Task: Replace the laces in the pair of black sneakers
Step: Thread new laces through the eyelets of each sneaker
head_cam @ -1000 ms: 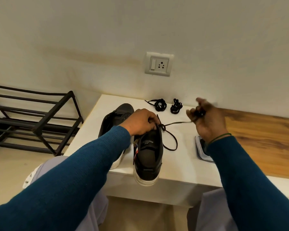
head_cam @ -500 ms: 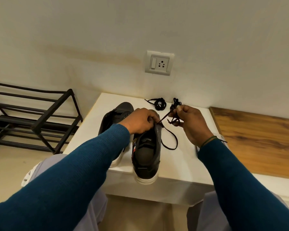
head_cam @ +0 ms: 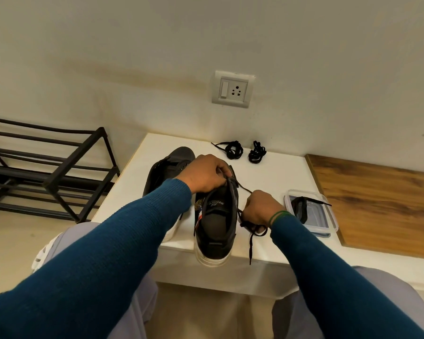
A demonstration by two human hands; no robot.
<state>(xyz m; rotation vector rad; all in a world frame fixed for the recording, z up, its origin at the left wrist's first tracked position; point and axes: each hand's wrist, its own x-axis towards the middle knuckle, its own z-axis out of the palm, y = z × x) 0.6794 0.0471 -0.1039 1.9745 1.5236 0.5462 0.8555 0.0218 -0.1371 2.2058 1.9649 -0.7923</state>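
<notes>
The right hand (head_cam: 261, 207), pinching the lace (head_cam: 250, 243), has drawn back beside the sneaker (head_cam: 216, 231) that the left hand (head_cam: 205, 173) grips, probably pulling the old lace out of another eyelet.

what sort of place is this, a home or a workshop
Likely a home, perhaps an entryway: a black shoe rack stands by the wall, and a switch socket sits above a low white table.
</notes>
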